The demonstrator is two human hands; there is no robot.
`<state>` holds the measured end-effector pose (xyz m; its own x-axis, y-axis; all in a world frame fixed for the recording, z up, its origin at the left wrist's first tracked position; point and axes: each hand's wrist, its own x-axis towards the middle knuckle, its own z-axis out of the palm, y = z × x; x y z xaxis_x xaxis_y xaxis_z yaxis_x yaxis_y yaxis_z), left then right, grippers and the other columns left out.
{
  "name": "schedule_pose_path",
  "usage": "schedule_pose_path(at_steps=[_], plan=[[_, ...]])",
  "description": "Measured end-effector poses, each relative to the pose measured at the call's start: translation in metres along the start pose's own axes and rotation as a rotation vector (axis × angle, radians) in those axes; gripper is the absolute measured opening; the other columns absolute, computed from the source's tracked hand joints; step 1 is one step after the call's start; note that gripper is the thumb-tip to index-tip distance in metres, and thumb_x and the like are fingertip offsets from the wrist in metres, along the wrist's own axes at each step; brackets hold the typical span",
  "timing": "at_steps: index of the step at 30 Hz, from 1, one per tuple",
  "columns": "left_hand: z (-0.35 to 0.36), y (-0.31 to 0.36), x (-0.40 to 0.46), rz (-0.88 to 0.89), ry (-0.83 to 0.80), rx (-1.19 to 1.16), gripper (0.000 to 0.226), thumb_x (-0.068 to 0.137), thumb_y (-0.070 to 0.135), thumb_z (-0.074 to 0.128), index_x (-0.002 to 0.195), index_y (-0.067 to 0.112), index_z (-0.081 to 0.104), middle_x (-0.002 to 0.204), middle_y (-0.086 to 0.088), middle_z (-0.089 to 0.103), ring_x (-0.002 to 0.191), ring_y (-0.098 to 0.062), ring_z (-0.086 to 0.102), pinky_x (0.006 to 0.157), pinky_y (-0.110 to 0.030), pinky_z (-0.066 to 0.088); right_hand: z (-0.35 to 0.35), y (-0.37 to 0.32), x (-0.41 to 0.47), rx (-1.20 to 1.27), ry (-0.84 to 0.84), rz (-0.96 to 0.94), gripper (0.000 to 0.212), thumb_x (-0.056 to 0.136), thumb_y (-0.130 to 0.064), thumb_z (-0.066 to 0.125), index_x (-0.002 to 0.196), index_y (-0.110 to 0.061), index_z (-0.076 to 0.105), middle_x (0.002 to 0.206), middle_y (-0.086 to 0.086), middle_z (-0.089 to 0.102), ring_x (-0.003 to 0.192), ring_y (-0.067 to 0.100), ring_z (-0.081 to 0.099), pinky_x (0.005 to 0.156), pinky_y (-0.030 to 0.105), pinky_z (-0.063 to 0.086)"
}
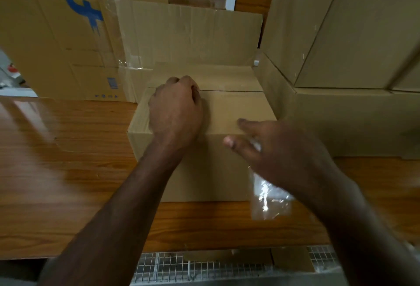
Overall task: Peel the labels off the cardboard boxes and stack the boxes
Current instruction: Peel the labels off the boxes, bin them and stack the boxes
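Wooden table (68, 149), cardboard box (204, 167) lengthwise left-right.

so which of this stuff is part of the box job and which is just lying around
In the job:
- cardboard box on the wooden table
- clear tape strip hanging below the right hand
- left hand, curled on the box top
- stacked boxes at right

Lying about:
- flattened cartons behind
- wire mesh below the table edge

Two bare forearms are showing, reaching in from the bottom edge. No sleeve is covering either one as far as the picture is showing them. The left hand (176, 108) and right hand (279, 151) are wearing no gloves. The right hand is showing some motion blur.
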<state>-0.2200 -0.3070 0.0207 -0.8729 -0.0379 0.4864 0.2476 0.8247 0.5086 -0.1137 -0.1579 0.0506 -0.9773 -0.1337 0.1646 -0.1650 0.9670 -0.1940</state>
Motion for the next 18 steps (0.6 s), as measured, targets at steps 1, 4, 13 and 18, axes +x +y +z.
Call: schedule_pose_path(at_steps=[1, 4, 13, 18], plan=[[0.000, 0.000, 0.001, 0.002, -0.007, 0.004, 0.026, 0.099, 0.021, 0.043, 0.108, 0.014, 0.066, 0.105, -0.008, 0.063, 0.091, -0.028, 0.059, 0.080, -0.045, 0.051, 0.002, -0.008, 0.000, 0.012, -0.002, -0.040, 0.061, 0.093, -0.065, 0.032, 0.136, -0.025, 0.050, 0.131, -0.001, 0.062, 0.114, 0.019, 0.060, 0.085, 0.032, 0.046], [0.000, 0.001, 0.000, 0.000, -0.021, 0.010, 0.026, 0.098, 0.020, 0.043, 0.107, 0.015, 0.066, 0.104, -0.008, 0.064, 0.090, -0.029, 0.059, 0.081, -0.045, 0.051, 0.005, -0.006, 0.012, 0.024, -0.020, 0.012, 0.059, 0.096, -0.064, 0.034, 0.137, -0.025, 0.050, 0.134, 0.001, 0.060, 0.118, 0.021, 0.057, 0.085, 0.034, 0.044], [0.001, -0.001, 0.002, 0.013, -0.033, 0.007, 0.026, 0.095, 0.020, 0.044, 0.105, 0.014, 0.067, 0.102, -0.010, 0.066, 0.091, -0.032, 0.060, 0.081, -0.046, 0.051, 0.006, -0.003, 0.020, 0.070, -0.010, 0.095, 0.061, 0.092, -0.066, 0.039, 0.134, -0.024, 0.053, 0.133, 0.002, 0.061, 0.116, 0.021, 0.057, 0.089, 0.037, 0.046], [0.000, -0.003, 0.000, 0.026, -0.039, -0.006, 0.022, 0.092, 0.017, 0.049, 0.105, 0.017, 0.067, 0.105, -0.008, 0.065, 0.096, -0.034, 0.059, 0.083, -0.045, 0.050, 0.004, -0.009, 0.003, -0.036, -0.015, 0.107, 0.059, 0.091, -0.066, 0.038, 0.126, -0.023, 0.058, 0.120, 0.001, 0.066, 0.098, 0.017, 0.059, 0.075, 0.030, 0.041]])
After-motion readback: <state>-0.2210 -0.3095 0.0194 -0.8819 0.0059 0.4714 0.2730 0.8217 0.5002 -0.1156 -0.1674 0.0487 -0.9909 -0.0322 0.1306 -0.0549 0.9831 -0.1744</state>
